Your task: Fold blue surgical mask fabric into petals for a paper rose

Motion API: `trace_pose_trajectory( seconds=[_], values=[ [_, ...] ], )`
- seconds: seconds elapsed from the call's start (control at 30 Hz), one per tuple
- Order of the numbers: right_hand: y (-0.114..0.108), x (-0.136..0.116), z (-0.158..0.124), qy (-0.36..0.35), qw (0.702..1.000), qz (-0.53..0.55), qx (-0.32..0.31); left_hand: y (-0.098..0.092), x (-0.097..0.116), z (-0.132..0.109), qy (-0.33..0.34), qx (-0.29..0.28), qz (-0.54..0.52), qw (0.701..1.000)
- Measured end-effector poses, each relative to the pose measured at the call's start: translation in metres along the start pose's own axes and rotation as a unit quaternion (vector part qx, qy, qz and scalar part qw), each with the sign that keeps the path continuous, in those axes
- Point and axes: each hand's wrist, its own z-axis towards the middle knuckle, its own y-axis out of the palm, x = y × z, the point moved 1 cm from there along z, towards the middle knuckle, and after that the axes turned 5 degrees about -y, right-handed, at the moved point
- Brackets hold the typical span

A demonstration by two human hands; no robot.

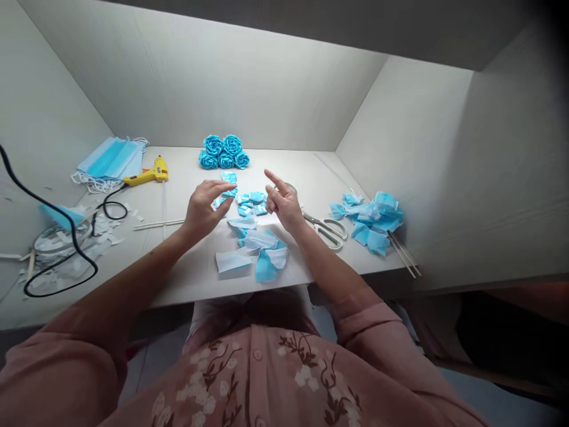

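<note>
My left hand (205, 207) hovers over the white table (186, 273) with fingers loosely spread, its fingertips close to a small blue piece (230, 192); whether it pinches that piece is unclear. My right hand (283, 201) is raised beside it, index finger pointing up and left, the other fingers curled with nothing visible in them. Between and below the hands lie small folded blue fabric pieces (251, 201) and larger cut mask pieces (260, 249). Several finished blue fabric roses (223, 152) stand at the back.
Scissors (326, 228) lie just right of my right hand. A heap of blue scraps (371, 216) and wooden sticks (402, 254) sit further right. A yellow glue gun (149, 173), its black cable (57, 249), stacked face masks (111, 159), a stick (157, 224) and white scraps are left.
</note>
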Motion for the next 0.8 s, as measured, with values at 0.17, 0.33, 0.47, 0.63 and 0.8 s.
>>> trace_pose_trajectory(
  seconds=[0.17,0.33,0.47,0.63,0.8],
  values=[
    [0.033,-0.041,-0.031,-0.051,0.982,-0.099,-0.150,-0.014,0.049,-0.001,0.002,-0.113,-0.033,0.993],
    [0.053,-0.081,-0.075,-0.065,0.934,-0.208,-0.283,-0.039,0.090,-0.021,0.132,-0.125,0.010,0.983],
    [0.056,-0.088,-0.102,-0.037,0.898,-0.237,-0.368,-0.052,0.099,-0.047,0.183,-0.167,0.033,0.968],
    [0.068,-0.093,-0.117,-0.028,0.865,-0.272,-0.421,-0.070,0.103,-0.075,0.145,-0.192,0.069,0.968],
    [0.075,-0.090,-0.117,-0.058,0.851,-0.261,-0.452,-0.093,0.105,-0.098,-0.003,-0.233,0.055,0.971]
  ],
)
